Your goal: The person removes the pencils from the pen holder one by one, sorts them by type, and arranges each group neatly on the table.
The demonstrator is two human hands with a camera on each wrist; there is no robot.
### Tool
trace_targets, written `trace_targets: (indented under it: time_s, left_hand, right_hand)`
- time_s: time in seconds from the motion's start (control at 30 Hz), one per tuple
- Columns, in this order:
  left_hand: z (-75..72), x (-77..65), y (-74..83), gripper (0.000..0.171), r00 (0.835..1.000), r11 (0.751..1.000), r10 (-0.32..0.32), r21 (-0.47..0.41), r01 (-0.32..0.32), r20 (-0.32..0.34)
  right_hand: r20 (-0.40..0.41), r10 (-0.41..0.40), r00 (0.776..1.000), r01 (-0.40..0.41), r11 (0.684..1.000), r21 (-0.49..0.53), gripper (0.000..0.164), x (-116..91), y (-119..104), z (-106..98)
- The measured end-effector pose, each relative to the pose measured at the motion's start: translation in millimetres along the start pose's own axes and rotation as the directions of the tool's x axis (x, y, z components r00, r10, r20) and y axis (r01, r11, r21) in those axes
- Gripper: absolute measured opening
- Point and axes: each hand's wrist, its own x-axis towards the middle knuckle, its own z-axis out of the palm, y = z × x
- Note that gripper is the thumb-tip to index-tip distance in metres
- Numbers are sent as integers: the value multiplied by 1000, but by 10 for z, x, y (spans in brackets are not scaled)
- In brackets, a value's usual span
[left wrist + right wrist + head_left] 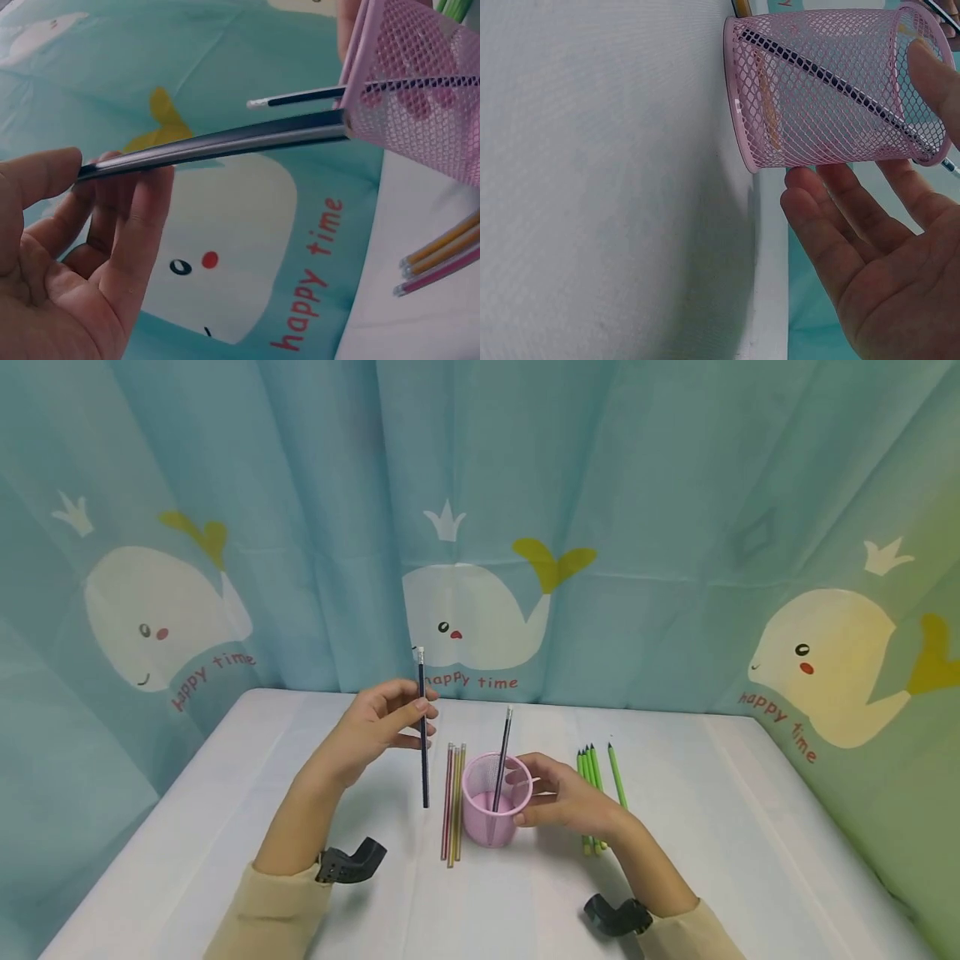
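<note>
My left hand pinches a dark pencil between thumb and fingers, its white eraser end up. The pencil stands nearly upright over the table, left of a pink mesh pencil cup. Around the right side of that cup my right hand curls, thumb and fingers near the rim. Inside leans another dark pencil, eraser end up and sticking out above the rim. In the right wrist view the cup's mesh shows this pencil slanting through it.
Several red and yellow pencils lie side by side just left of the cup. To the right, several green pencils lie partly behind my right hand, with one green pencil apart. A blue whale-print curtain hangs behind the white table.
</note>
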Motion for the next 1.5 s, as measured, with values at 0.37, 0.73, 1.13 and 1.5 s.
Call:
trace_targets:
  time_s: [0.37, 0.73, 1.13, 1.5]
  left_hand:
    - [-49, 53, -143, 29, 996, 997, -82, 15, 81, 22]
    - [-104, 159, -434, 30, 972, 973, -228, 28, 230, -63]
    - [-92, 216, -704, 30, 938, 937, -340, 65, 344, -75]
    - [47, 253, -900, 34, 910, 895, -412, 168, 414, -48]
  right_hand:
    - [1, -9, 1000, 9, 1000, -7, 66, 4, 6, -4]
    - [2, -12, 1000, 12, 1000, -9, 66, 2, 7, -3]
    - [4, -15, 1000, 15, 1000, -9, 66, 4, 14, -2]
    - [1, -15, 1000, 15, 1000, -11, 66, 1, 6, -2]
